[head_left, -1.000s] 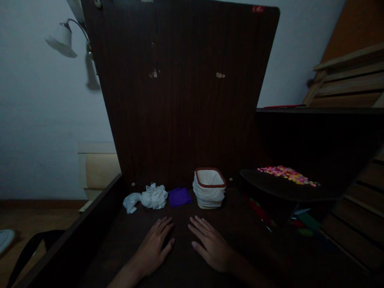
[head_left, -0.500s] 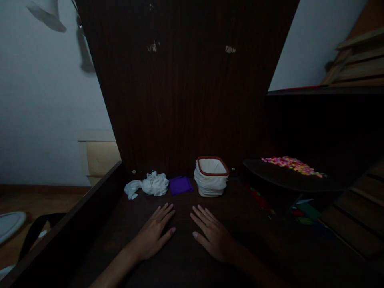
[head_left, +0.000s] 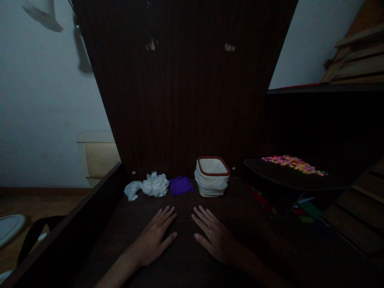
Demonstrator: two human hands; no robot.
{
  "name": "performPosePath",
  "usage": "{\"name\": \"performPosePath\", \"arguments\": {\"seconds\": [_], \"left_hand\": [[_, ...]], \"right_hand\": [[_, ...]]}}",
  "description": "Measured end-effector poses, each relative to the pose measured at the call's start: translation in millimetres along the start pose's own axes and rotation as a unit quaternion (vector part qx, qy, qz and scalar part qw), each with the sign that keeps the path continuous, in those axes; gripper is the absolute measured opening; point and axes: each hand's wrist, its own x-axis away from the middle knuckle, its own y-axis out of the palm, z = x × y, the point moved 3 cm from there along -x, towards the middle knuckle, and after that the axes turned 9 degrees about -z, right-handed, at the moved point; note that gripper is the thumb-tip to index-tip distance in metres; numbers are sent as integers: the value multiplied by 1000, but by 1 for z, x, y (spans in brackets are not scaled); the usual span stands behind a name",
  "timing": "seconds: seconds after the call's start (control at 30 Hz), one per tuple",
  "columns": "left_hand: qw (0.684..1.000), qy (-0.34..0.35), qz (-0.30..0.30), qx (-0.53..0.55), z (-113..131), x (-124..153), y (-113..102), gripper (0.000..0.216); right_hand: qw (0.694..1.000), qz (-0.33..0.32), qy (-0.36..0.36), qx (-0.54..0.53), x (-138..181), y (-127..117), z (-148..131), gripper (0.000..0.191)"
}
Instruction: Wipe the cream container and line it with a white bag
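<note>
My left hand (head_left: 153, 238) lies flat on the dark wooden desk (head_left: 180, 260), fingers stretched out and holding nothing. Beside it my right hand (head_left: 213, 236) also rests palm down with fingers spread. Beyond the fingertips, along the back panel, stand a small bin with a red rim and a white liner (head_left: 212, 176), a folded purple cloth (head_left: 180, 185) and crumpled white tissue (head_left: 149, 187). Neither hand touches them.
A tall dark wooden panel (head_left: 186, 88) rises behind the desk. To the right a dark tray (head_left: 288, 180) carries several small colourful pieces (head_left: 293, 164). Coloured items lie below it. Wooden slats are at far right, a wall lamp at upper left.
The view tilted down over the last second, so the objects sit a little higher in frame. Both hands stay flat in the same place.
</note>
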Motion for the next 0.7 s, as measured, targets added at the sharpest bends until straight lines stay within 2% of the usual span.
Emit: {"name": "performPosePath", "arguments": {"seconds": [0.2, 0.47, 0.7], "left_hand": [[1000, 1, 4, -5, 0, 0, 2, 55], [999, -21, -41, -7, 3, -1, 0, 56], [999, -12, -31, -7, 1, -1, 1, 56]], "right_hand": [[1000, -11, 4, 13, 1, 0, -1, 57], [1000, -1, -6, 11, 0, -1, -2, 56], [1000, 0, -3, 18, 0, -2, -3, 56]]}}
